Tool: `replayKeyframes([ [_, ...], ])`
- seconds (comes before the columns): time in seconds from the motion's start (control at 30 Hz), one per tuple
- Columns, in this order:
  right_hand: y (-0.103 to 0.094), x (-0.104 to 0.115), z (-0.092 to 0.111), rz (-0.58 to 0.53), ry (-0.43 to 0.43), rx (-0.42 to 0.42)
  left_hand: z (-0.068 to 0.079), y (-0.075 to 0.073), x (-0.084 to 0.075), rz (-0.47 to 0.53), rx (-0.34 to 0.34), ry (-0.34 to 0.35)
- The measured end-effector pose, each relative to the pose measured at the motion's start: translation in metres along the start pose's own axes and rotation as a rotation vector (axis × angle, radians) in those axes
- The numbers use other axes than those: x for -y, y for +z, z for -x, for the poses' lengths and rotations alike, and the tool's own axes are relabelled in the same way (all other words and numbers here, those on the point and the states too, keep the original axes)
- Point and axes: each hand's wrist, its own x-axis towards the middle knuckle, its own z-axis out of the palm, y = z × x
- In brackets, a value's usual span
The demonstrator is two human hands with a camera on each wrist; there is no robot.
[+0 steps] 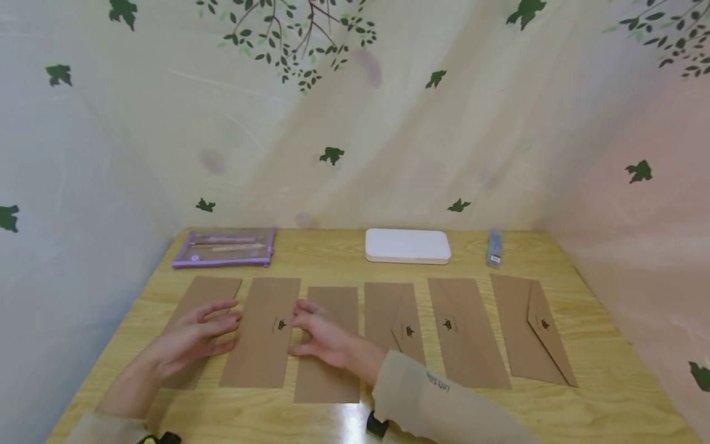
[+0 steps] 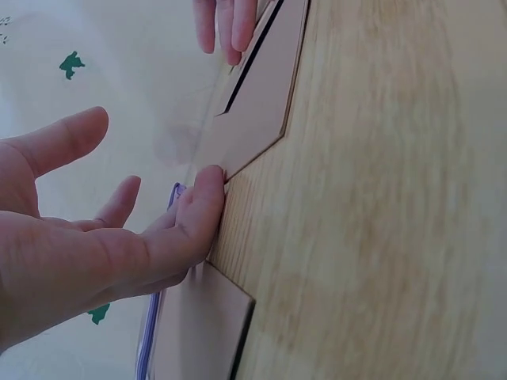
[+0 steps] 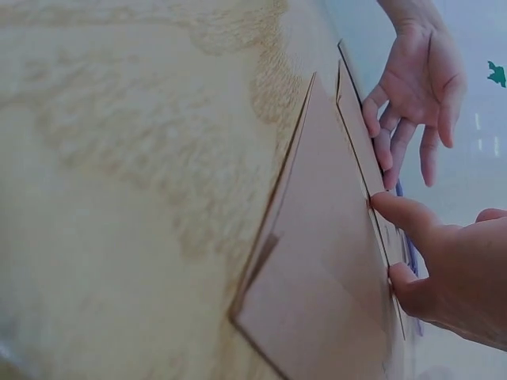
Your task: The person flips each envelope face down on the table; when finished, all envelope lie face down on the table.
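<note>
A brown paper envelope [image 1: 257, 351] with a small crown print lies flat on the table between my two hands. My left hand [image 1: 191, 339] is at its left edge, over another plain brown envelope [image 1: 213, 287]; the fingers are extended and loosely spread. From the other side, the fingertips of my right hand [image 1: 327, 339] touch or nearly touch the crown-printed envelope's right edge. This hand lies over a third brown envelope [image 1: 333, 302], partly covering it. In the right wrist view, the right-hand fingers [image 3: 408, 218] meet the envelope's edge, facing the left hand [image 3: 416, 87]. Neither hand grips anything.
More brown envelopes lie to the right in the same row, one [image 1: 471, 345] with its crown upside down and one [image 1: 516, 327] with a flap. Behind the row are a purple-edged clear pencil pouch [image 1: 222, 264], a white case [image 1: 407, 245] and a small bluish packet [image 1: 494, 250].
</note>
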Motion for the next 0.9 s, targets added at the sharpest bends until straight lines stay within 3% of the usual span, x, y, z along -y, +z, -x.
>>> replayKeyframes([
  [0.47,0.0007,0.0024,0.0009,0.009,0.007,0.010,0.0001,0.0025,-0.0048,-0.033,0.030,-0.041],
  [0.9,0.0005,0.0035,0.0019,-0.001,0.022,0.006,-0.0004,0.0036,-0.0050,-0.063,-0.001,-0.043],
])
